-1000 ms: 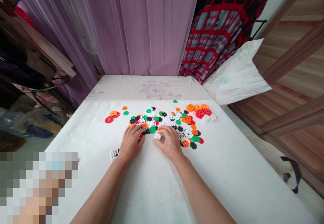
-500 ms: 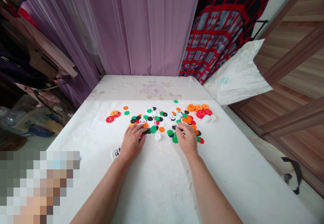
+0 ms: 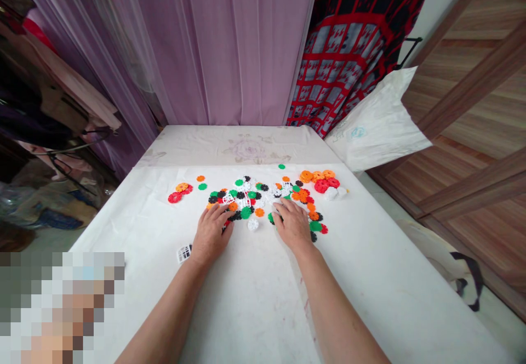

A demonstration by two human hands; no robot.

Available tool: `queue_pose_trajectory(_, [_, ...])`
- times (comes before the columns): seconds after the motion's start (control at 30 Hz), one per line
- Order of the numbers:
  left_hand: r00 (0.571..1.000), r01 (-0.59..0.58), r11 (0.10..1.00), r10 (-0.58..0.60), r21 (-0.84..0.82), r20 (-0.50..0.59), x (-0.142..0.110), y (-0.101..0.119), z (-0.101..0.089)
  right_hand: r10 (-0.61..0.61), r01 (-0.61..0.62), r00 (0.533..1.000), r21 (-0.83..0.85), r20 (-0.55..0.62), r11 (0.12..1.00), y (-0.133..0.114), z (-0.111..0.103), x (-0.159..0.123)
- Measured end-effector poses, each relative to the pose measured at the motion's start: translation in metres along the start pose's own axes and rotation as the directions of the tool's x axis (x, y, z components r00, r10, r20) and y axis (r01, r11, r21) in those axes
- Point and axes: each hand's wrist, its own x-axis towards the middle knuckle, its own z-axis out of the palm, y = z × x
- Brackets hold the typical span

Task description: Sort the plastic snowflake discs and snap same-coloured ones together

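A loose pile of notched plastic discs in green, black, orange, red and white spreads across the middle of the table, with a green disc (image 3: 245,212) near its front. My left hand (image 3: 211,235) rests at the pile's left front edge, fingers stretched toward the discs and nothing seen in its grip. Over the right part of the pile, my right hand (image 3: 292,224) lies palm down with fingers spread, covering some discs. A white disc cluster (image 3: 253,224) sits between the hands. Beside my left wrist is a white lattice piece (image 3: 184,252).
White cloth covers the table (image 3: 246,298). Orange joined discs (image 3: 318,176) and red ones (image 3: 326,186) lie at the right, with a small red and orange group (image 3: 175,197) at the left. A white bag (image 3: 378,125) stands beyond the right edge. Pixelation hides the lower left.
My right hand has changed from bunched fingers to a flatter, spread pose over the discs. The left hand stays nearly in place. The whole view has shifted slightly.
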Motion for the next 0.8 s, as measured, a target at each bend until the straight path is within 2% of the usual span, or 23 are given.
queue_pose_trajectory(0.1, [1.0, 0.004, 1.0, -0.004, 0.005, 0.001, 0.0, 0.0, 0.001, -0.017, 0.017, 0.999, -0.006, 0.037, 1.0, -0.003, -0.001, -0.001])
queue_pose_trajectory(0.23, [1.0, 0.011, 1.0, -0.011, 0.011, 0.0, 0.001, 0.0, 0.0, -0.044, 0.046, 0.999, 0.089, -0.021, 0.995, 0.0, -0.004, -0.002])
queue_pose_trajectory(0.33, [1.0, 0.004, 1.0, -0.004, 0.007, -0.001, 0.001, 0.0, 0.0, -0.015, 0.025, 0.997, 0.126, -0.078, 0.992, 0.002, -0.007, 0.0])
queue_pose_trajectory(0.53, [1.0, 0.005, 1.0, -0.005, 0.0, -0.006, 0.001, 0.0, 0.0, 0.097, -0.098, 0.995, -0.024, -0.027, 0.995, -0.003, -0.008, 0.009])
queue_pose_trajectory(0.8, [1.0, -0.002, 1.0, 0.002, -0.012, -0.012, 0.0, 0.0, 0.0, 0.19, -0.177, 0.979, -0.151, 0.076, 0.973, -0.003, -0.007, 0.021])
